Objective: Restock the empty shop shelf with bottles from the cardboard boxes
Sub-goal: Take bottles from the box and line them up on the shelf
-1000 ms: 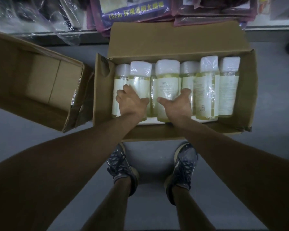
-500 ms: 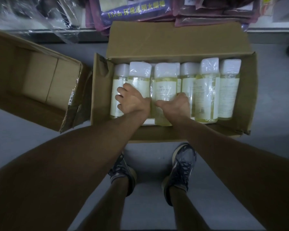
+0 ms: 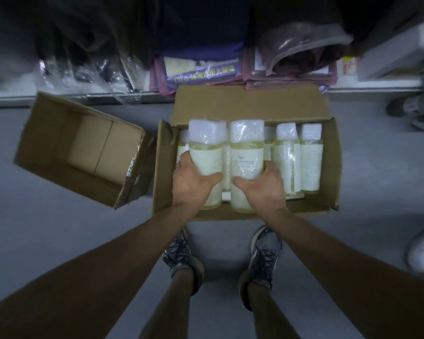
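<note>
Grey floor fills most of the frame. The shelf edge runs across the upper part, with bagged goods stacked on it, dim and blurred.

Open cardboard box sits at centre frame, far flap folded back toward the shelf. Empty box is at centre left, tipped, its corner touching or just beside the open box; cannot tell which.

Two shoes at lower centre, just below the open box's near wall.

Left hand, centre frame: fingers and thumb wrapped round the lower half of the left bottle. Bottle points up-frame from the hand, white cap at the far end.

Right hand, just right of it: same wrap on the right bottle, thumb across the front, fingers behind.

Both held bottles lie side by side, nearly touching, closer to the camera than the rest of the row, bases over the near wall.

Remaining bottles lie in the box's right half, shrink-wrapped, pale yellow liquid, cream labels. More show partly behind the held pair.
</note>
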### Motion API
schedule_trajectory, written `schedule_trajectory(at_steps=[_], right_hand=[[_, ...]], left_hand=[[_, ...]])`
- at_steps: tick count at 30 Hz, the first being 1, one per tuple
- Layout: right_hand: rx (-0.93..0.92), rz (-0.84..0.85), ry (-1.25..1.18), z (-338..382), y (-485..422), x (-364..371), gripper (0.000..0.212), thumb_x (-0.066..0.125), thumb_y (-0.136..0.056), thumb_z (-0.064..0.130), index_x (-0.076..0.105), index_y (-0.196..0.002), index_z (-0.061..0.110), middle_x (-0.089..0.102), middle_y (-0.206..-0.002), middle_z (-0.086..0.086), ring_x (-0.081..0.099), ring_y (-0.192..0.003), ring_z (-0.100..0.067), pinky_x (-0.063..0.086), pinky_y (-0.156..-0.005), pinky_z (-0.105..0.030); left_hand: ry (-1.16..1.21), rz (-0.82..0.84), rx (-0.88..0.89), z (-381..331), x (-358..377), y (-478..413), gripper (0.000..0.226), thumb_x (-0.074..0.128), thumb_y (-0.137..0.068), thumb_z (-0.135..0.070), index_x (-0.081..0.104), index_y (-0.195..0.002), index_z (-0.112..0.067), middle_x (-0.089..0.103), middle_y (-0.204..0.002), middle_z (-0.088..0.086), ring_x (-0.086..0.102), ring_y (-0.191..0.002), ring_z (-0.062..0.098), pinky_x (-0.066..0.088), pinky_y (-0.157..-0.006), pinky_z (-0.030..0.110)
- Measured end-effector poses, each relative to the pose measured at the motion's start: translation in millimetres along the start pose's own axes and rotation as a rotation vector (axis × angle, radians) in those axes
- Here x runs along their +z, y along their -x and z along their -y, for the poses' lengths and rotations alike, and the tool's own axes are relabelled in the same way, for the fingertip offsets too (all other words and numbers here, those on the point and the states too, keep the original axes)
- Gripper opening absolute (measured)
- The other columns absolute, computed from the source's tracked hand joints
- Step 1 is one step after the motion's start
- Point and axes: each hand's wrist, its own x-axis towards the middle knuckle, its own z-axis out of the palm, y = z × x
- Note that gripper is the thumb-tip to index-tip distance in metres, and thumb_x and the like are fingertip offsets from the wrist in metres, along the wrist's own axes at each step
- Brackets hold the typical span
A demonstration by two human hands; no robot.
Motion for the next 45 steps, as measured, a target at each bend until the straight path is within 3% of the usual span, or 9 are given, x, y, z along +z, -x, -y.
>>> schedule_trajectory(at_steps=[6, 12, 17, 21, 26, 33, 37, 42, 45], right_hand=[[-0.121, -0.034, -0.092, 74.9, 70.0, -59.4, 0.086, 0.085, -0.06, 0.056, 0.052, -0.132, 0.021, 0.064, -0.123, 0.003, 0.068, -0.107, -0.018, 0.061, -0.087, -0.042], [-0.312, -0.007, -0.142, 179.5, 172.6, -139.5, 0.078, 0.084, -0.057, 0.06, 0.048, -0.121, 0.034, 0.064, -0.121, 0.005, 0.068, -0.1, -0.011, 0.062, -0.082, -0.039], [-0.534, 0.041, -0.178, 273.8, 308.3, -207.3, 0.081, 0.084, -0.06, 0.055, 0.038, -0.125, 0.043, 0.056, -0.124, 0.01, 0.064, -0.103, -0.004, 0.053, -0.075, -0.026], [-0.696, 0.044, -0.208, 331.3, 398.5, -236.4, 0.084, 0.086, -0.062, 0.053, 0.046, -0.132, 0.031, 0.056, -0.126, 0.006, 0.063, -0.108, -0.01, 0.059, -0.088, -0.04], [-0.871, 0.073, -0.23, 398.1, 489.3, -253.2, 0.079, 0.086, -0.065, 0.048, 0.049, -0.132, 0.029, 0.056, -0.124, 0.006, 0.062, -0.113, -0.014, 0.058, -0.093, -0.045], [-1.096, 0.092, -0.297, 498.8, 600.2, -248.4, 0.073, 0.088, -0.066, 0.046, 0.045, -0.125, 0.04, 0.055, -0.122, 0.011, 0.059, -0.107, -0.001, 0.053, -0.084, -0.028], [-1.195, 0.066, -0.355, 549.0, 662.7, -222.6, 0.077, 0.085, -0.061, 0.054, 0.048, -0.126, 0.04, 0.051, -0.117, 0.021, 0.053, -0.104, 0.017, 0.042, -0.072, -0.01], [-1.286, 0.051, -0.411, 610.0, 729.8, -172.8, 0.081, 0.086, -0.061, 0.056, 0.051, -0.131, 0.034, 0.055, -0.119, 0.015, 0.061, -0.109, -0.005, 0.059, -0.088, -0.041], [-1.307, 0.049, -0.461, 638.8, 755.5, -145.9, 0.082, 0.089, -0.062, 0.055, 0.052, -0.132, 0.034, 0.058, -0.122, 0.013, 0.064, -0.11, -0.009, 0.06, -0.091, -0.046]], left_hand=[[0.203, -0.131, 0.065, -65.1, -90.3, 60.4, 0.059, 0.099, -0.066, -0.025, 0.055, -0.102, -0.041, 0.069, -0.096, -0.032, 0.066, -0.089, -0.014, 0.05, -0.073, 0.008], [0.302, -0.21, 0.139, -151.4, -220.5, 147.7, 0.062, 0.099, -0.067, -0.034, 0.058, -0.113, -0.04, 0.071, -0.107, -0.017, 0.067, -0.095, -0.008, 0.058, -0.079, 0.028], [0.338, -0.369, 0.217, -219.9, -355.4, 260.4, 0.065, 0.096, -0.066, -0.035, 0.055, -0.113, -0.053, 0.069, -0.109, -0.025, 0.066, -0.101, -0.008, 0.056, -0.077, 0.017], [0.371, -0.5, 0.242, -254.9, -443.3, 329.7, 0.069, 0.094, -0.063, -0.035, 0.057, -0.121, -0.04, 0.069, -0.116, -0.013, 0.068, -0.105, 0.004, 0.062, -0.089, 0.044], [0.409, -0.695, 0.286, -279.8, -531.0, 402.4, 0.071, 0.092, -0.059, -0.038, 0.056, -0.12, -0.042, 0.069, -0.114, -0.015, 0.067, -0.105, 0.006, 0.06, -0.092, 0.045], [0.479, -0.915, 0.364, -283.4, -657.6, 467.5, 0.091, 0.099, -0.066, -0.03, 0.046, -0.14, -0.037, 0.065, -0.123, -0.016, 0.066, -0.115, 0.011, 0.058, -0.1, 0.045], [0.494, -1.009, 0.418, -274.0, -731.3, 488.0, 0.094, 0.09, -0.061, -0.047, 0.045, -0.142, -0.036, 0.065, -0.125, -0.014, 0.067, -0.114, 0.012, 0.059, -0.096, 0.045], [0.472, -1.05, 0.501, -250.1, -823.5, 493.7, 0.093, 0.086, -0.058, -0.052, 0.045, -0.14, -0.038, 0.067, -0.121, -0.018, 0.068, -0.111, 0.011, 0.058, -0.092, 0.039], [0.463, -1.067, 0.535, -235.2, -869.6, 489.2, 0.095, 0.088, -0.06, -0.053, 0.044, -0.143, -0.038, 0.066, -0.12, -0.021, 0.068, -0.108, 0.006, 0.055, -0.086, 0.029]])
